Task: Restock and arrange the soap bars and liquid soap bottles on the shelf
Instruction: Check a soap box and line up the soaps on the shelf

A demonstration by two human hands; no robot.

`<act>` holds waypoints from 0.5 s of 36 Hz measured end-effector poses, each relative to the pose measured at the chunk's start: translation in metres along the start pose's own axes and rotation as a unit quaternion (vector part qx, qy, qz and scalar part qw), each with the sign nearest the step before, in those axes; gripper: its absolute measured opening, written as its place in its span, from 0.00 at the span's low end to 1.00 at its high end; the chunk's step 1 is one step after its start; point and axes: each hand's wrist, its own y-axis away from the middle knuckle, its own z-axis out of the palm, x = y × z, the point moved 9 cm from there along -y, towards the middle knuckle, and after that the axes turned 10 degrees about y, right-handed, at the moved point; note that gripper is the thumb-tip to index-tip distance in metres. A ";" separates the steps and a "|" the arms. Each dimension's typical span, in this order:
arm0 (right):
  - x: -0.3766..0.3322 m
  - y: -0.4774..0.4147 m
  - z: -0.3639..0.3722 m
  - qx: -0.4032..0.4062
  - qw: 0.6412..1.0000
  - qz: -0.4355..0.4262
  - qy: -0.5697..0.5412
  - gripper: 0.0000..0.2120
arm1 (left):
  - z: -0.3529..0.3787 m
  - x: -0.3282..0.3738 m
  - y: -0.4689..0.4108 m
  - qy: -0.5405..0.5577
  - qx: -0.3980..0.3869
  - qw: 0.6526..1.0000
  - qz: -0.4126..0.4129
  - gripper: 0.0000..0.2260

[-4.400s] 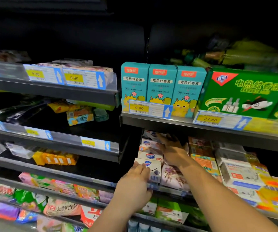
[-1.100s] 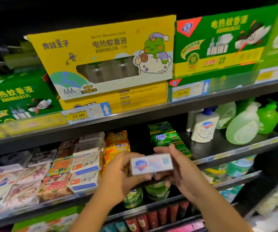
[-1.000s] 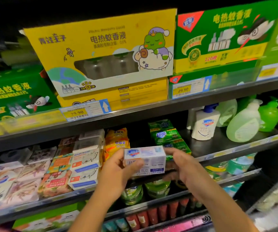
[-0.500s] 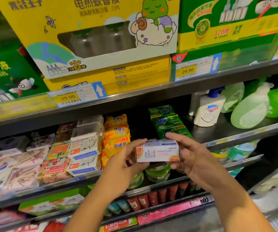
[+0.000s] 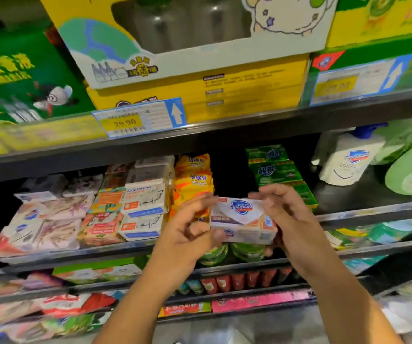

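L hand (image 5: 187, 237), R hand (image 5: 294, 224) grip glossy soap box (image 5: 242, 219).

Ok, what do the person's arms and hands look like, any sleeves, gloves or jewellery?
Both are bare. The left hand and right hand have no gloves, and I see no rings, though the frame is somewhat blurred. The left forearm and right forearm show no sleeve, watch or band as far as the picture's bottom edge.
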 end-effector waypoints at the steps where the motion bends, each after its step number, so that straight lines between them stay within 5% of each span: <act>1: 0.001 -0.001 0.004 -0.012 1.000 0.010 -0.004 0.10 | -0.003 -0.002 0.001 -0.003 -0.014 1.000 -0.001 0.23; 7: 0.000 -0.006 0.030 -0.168 0.974 0.034 -0.149 0.26 | -0.037 -0.002 0.004 -0.084 0.038 0.996 0.007 0.25; 10: -0.004 -0.008 0.041 -0.219 0.969 0.014 -0.115 0.33 | -0.049 0.002 0.006 -0.088 0.060 0.994 0.012 0.22; 16: -0.011 -0.021 0.050 -0.142 0.989 -0.016 0.032 0.15 | -0.061 0.006 0.010 -0.060 0.095 0.994 0.013 0.15; 18: -0.016 -0.023 0.055 -0.139 0.988 -0.029 0.068 0.16 | -0.063 0.006 0.011 -0.001 0.112 0.994 -0.006 0.13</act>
